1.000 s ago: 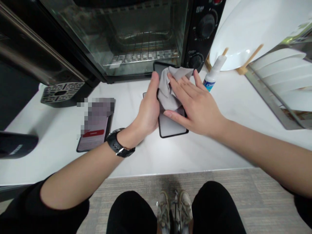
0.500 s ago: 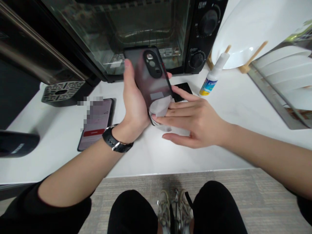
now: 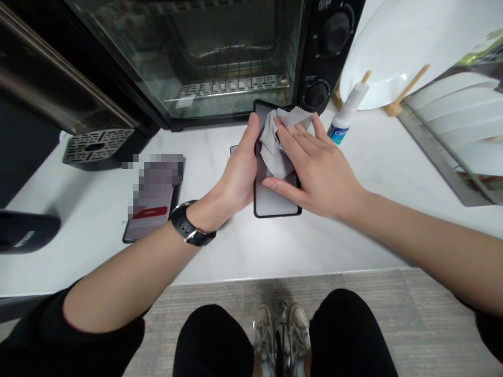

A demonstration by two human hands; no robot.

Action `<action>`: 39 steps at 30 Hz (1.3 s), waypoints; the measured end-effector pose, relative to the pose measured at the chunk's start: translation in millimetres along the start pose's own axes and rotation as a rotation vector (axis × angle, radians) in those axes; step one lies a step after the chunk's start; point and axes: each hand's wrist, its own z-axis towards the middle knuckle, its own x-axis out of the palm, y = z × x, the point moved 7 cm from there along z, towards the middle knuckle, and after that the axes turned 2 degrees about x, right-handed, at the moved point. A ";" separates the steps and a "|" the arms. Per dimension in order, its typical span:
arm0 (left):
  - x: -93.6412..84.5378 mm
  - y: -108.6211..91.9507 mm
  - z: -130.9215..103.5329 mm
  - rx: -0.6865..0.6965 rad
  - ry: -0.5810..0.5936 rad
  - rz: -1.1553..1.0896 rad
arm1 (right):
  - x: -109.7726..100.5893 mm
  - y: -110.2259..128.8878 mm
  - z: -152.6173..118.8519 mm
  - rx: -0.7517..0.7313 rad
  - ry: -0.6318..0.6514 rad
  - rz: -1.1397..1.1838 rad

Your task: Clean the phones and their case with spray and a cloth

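At the far left, dark rounded object [image 3: 29, 232]: lies over the white counter [image 3: 212, 259], cut off by the view's edge.
Slotted tray [image 3: 97, 148]: juts out above the counter at the foot of a dark machine [image 3: 70, 68], beyond the phone.
Phone [image 3: 151, 201]: lies screen up on the counter, its upper part pixelated, a red bar lower down; the left forearm passes just beside its near end.
Watch [image 3: 192, 224]: black, strapped round the left wrist.
Left hand [image 3: 239, 175]: grasps the phone case by its left side, thumb along the rim.
Small dark-edged item [image 3: 233, 149]: mostly hidden behind the left hand.
Toaster oven [image 3: 184, 68]: stands beyond both hands, close behind the case's far end.
Phone case [image 3: 275, 200]: grey with a black rim, between the hands; cloth and fingers cover much of it.
Cloth [image 3: 275, 159]: grey, crumpled, zigzag-edged, on the case.
Right hand [image 3: 320, 170]: holds the cloth against the case under its fingers, thumb spread nearer the wearer.
Spray bottle [image 3: 346, 116]: upright just beyond the right hand, which hides its base.
White plates [image 3: 456, 112]: in a rack [image 3: 440, 162] at far right, beside a large white dish [image 3: 408, 44] on a wooden stand [image 3: 393, 107].
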 end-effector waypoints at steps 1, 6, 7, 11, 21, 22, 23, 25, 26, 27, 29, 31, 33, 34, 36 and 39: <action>1.6 -0.1 -0.6 0.000 0.020 0.001 | -0.3 0.2 0.2 -0.010 0.001 0.014; 5.7 -1.5 -4.2 0.020 0.044 0.050 | -9.6 6.0 1.1 -0.105 -0.027 0.115; 3.9 -1.7 -4.2 0.022 0.019 0.049 | -10.5 8.1 0.8 -0.127 -0.021 0.137; -7.5 -12.1 -3.1 0.117 -0.080 0.043 | -12.3 25.9 -5.2 -0.337 0.006 0.255; -17.6 -44.0 -7.6 0.413 -0.181 0.098 | -17.4 17.6 -3.4 -0.173 -0.053 0.120; -15.5 -42.9 -6.5 0.399 -0.164 0.097 | -15.2 16.6 -2.8 -0.160 -0.032 0.104; -12.2 -39.8 -4.9 0.365 -0.129 0.090 | -12.7 15.5 -2.2 -0.148 -0.012 0.092; -4.6 -27.4 -2.0 0.246 -0.044 0.056 | -8.6 11.5 -0.8 -0.111 0.007 0.065; -1.9 -19.6 -1.4 0.176 -0.018 0.030 | -6.8 8.8 -0.1 -0.084 0.010 0.050; -0.3 -12.0 -1.4 0.115 -0.009 0.003 | -5.7 6.1 0.6 -0.061 0.008 0.038; 1.3 -0.5 -2.5 0.035 -0.012 -0.024 | -4.7 3.6 1.5 -0.052 -0.002 0.039; 1.8 3.5 -3.5 0.034 -0.018 -0.011 | -5.7 5.0 1.8 -0.087 -0.012 0.075; 0.0 3.6 -3.6 0.050 -0.036 0.016 | -8.2 8.6 1.1 -0.134 -0.025 0.126; -2.3 2.9 -3.2 0.055 -0.055 0.025 | -9.5 11.3 0.4 -0.163 -0.028 0.152; -8.7 -0.8 -1.9 0.080 -0.096 0.039 | -11.4 19.4 -2.3 -0.247 -0.020 0.200; -15.8 -12.8 -0.9 0.185 -0.108 0.070 | -13.3 33.3 -7.9 -0.393 0.011 0.255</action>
